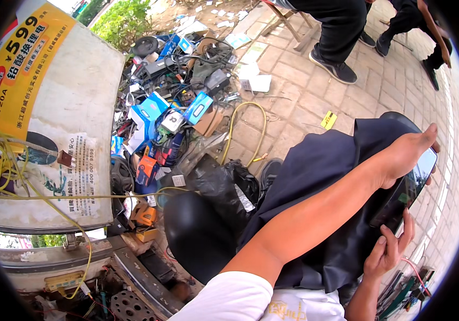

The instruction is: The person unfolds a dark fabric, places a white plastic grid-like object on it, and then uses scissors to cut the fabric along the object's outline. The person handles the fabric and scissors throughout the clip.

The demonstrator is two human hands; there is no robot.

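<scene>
A dark smartphone [407,188] with a glossy, reflecting screen is held at the right, above my lap. My left hand [412,155] reaches across from the lower middle and grips its upper end, with fingertips showing past the far edge. My right hand [390,247] is at the phone's lower end, thumb and fingers bent against it. Under my left forearm lies a dark apron [309,176] spread over my legs. What the screen displays is too small to make out.
A heap of cables, boxes and electrical parts [170,101] covers the paving at the left. Beside it stands a worn white panel with a yellow poster [31,69]. A yellow cable [133,196] stretches across. Tools [406,291] lie lower right. Other people's legs [341,37] are at the back.
</scene>
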